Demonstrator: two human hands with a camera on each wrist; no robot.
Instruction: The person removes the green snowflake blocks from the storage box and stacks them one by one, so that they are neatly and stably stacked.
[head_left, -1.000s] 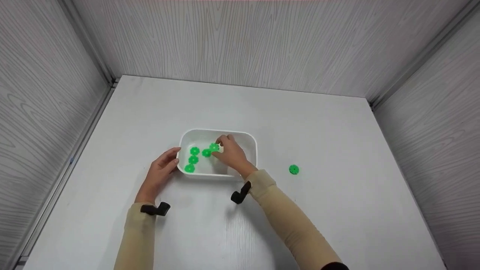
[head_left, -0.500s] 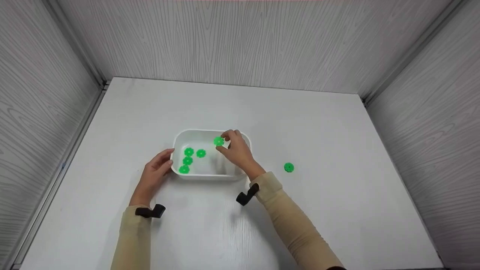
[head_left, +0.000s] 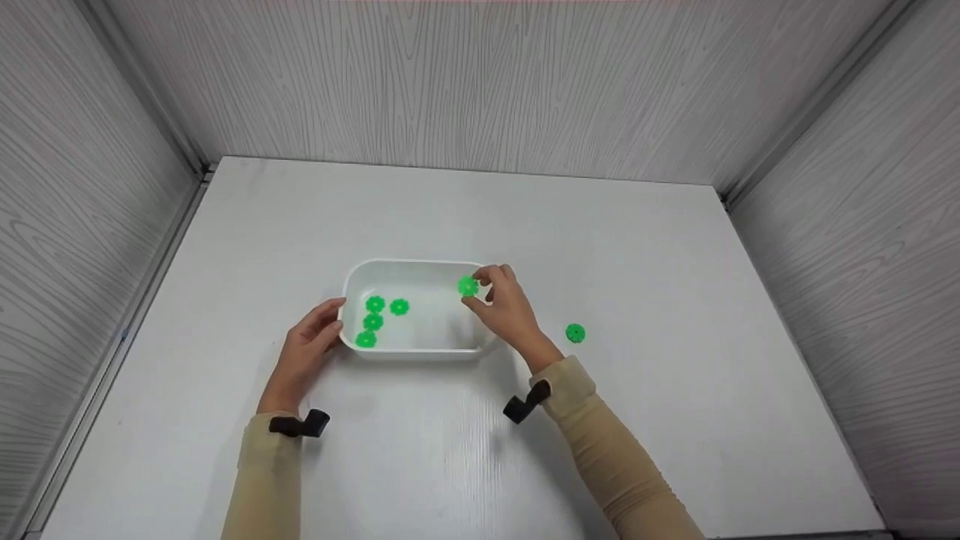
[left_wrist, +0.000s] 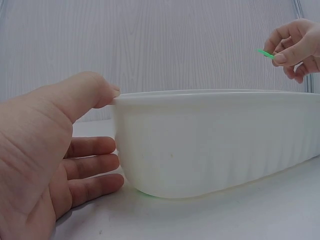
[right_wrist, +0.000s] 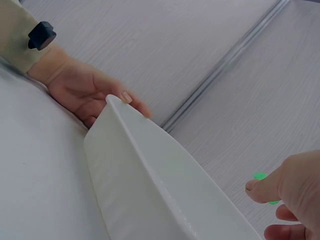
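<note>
Pale wood-grained panels (head_left: 450, 90) rise behind and on both sides of your white bench (head_left: 420, 450). You wear beige sleeves (head_left: 611, 454), and the white tray (head_left: 420, 355) sits upright on the bench before you. Your left hand (head_left: 306, 352) rests against the tray's left end, thumb at the rim and fingers slightly apart against the outer wall. Your right hand (head_left: 510, 311) is raised above the tray's right part, thumb and fingers clamped on a notched green disc (head_left: 468, 286), held above the rim. A small black device (head_left: 527, 402) sits at each cuff. Inside the tray, three green discs (head_left: 373, 322) line up near the left end, with a fourth disc (head_left: 399, 307) just beside them. Another green disc (head_left: 575, 333) lies flat on the bench, right of the tray.
</note>
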